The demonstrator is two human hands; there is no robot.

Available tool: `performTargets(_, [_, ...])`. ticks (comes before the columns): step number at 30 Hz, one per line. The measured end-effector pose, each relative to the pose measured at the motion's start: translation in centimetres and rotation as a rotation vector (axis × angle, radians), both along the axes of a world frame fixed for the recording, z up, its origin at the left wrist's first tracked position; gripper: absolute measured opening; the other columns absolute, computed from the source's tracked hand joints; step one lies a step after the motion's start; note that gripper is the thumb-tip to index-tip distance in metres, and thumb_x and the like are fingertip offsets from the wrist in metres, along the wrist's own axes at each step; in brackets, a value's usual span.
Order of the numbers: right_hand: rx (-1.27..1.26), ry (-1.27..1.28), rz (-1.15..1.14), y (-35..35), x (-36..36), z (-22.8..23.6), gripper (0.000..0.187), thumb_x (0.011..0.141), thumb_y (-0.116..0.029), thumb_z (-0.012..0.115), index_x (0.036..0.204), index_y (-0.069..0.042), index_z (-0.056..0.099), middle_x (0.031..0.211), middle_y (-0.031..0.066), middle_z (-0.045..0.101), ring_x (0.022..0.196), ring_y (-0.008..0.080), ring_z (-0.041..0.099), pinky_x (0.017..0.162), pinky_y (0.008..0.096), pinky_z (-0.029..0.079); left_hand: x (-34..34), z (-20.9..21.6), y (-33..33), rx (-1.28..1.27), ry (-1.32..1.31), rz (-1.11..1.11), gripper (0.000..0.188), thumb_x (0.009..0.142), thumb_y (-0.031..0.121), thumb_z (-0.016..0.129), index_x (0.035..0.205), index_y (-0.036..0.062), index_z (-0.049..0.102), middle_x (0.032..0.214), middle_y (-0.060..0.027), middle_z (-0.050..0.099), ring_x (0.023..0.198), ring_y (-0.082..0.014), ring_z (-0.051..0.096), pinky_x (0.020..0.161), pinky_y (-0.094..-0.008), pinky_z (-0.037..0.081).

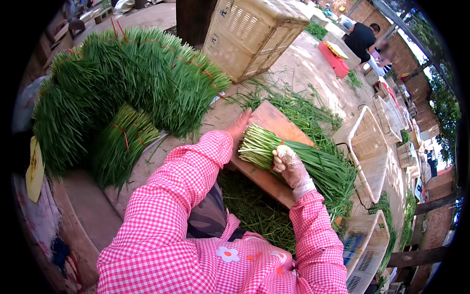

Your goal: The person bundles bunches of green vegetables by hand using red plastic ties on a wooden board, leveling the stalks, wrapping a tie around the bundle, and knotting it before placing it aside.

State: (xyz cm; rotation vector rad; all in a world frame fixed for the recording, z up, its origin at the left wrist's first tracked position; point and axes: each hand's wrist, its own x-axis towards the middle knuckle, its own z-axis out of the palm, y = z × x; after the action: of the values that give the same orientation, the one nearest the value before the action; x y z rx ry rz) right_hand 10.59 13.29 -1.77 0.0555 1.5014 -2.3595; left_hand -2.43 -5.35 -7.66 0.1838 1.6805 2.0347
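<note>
A bunch of garlic chives lies across a tilted wooden board in front of me, its pale cut ends toward the left. A thin red band circles it near those ends. My right hand, in a thin whitish glove, is closed at the near side of the bunch, just by the band. My left hand rests at the board's left edge, beside the pale ends, with its fingers stretched out; part of it is hidden by the sleeve. To the left, several tied bunches of chives stand in a curved row.
A smaller pair of tied bunches sits inside the curved row. A tall plastic crate stands beyond it. Loose chives lie behind the board. More crates are on the right. Far right, a person in black bends beside others.
</note>
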Motion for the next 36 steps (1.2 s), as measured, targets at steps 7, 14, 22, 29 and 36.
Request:
performTargets(7, [0.063,0.027,-0.011,-0.2,-0.3,-0.5,0.021,0.088,-0.028,0.058,0.092,-0.007,0.055,0.063,-0.0047,0.042,0.053,0.007,0.037,0.05,0.0211,0.032,0.1,-0.1,-1.4,-0.343,0.306,-0.044,0.037,0.074,0.038,0.072,0.088,0.0048,0.061,0.076,-0.0043,0.06,0.07,-0.0117,0.054,0.066,-0.0269,0.045])
performTargets(14, [0.145,0.06,-0.038,-0.7,0.1,-0.2,0.026,0.087,-0.033,0.059,0.091,-0.008,0.054,0.062,-0.0053,0.04,0.052,0.0059,0.033,0.048,0.021,0.028,-1.2,-0.5,-2.1,-0.052,0.014,-0.064,0.015,0.081,0.015,0.066,0.09,0.0054,0.059,0.072,-0.0003,0.057,0.06,-0.0086,0.053,0.055,-0.0208,0.045])
performTargets(22, [0.127,0.085,-0.04,-0.6,0.2,-0.5,0.029,0.087,-0.035,0.059,0.091,-0.007,0.053,0.063,-0.0048,0.041,0.052,0.0062,0.034,0.049,0.0206,0.029,-1.3,-1.3,-9.3,-1.1,0.468,-0.115,0.02,0.081,0.02,0.064,0.087,0.001,0.062,0.074,-0.0062,0.063,0.066,-0.014,0.061,0.059,-0.0287,0.049])
performTargets(29, [0.414,0.117,-0.035,-1.9,1.5,0.2,0.02,0.091,-0.025,0.054,0.089,-0.005,0.053,0.061,-0.0044,0.044,0.05,0.0046,0.035,0.048,0.0179,0.028,0.0,2.4,-5.8,-0.408,0.622,0.048,0.017,0.081,0.016,0.064,0.091,0.0021,0.064,0.074,-0.0059,0.062,0.067,-0.0145,0.057,0.061,-0.0281,0.046])
performTargets(36, [0.412,0.054,-0.056,-2.6,2.5,0.7,0.016,0.092,-0.021,0.053,0.088,-0.005,0.054,0.066,-0.0046,0.045,0.052,0.0036,0.035,0.05,0.0166,0.029,0.6,2.1,-2.7,-0.513,0.807,-0.058,0.011,0.079,0.011,0.066,0.082,0.0019,0.061,0.065,0.0017,0.051,0.06,-0.0069,0.046,0.058,-0.0236,0.042])
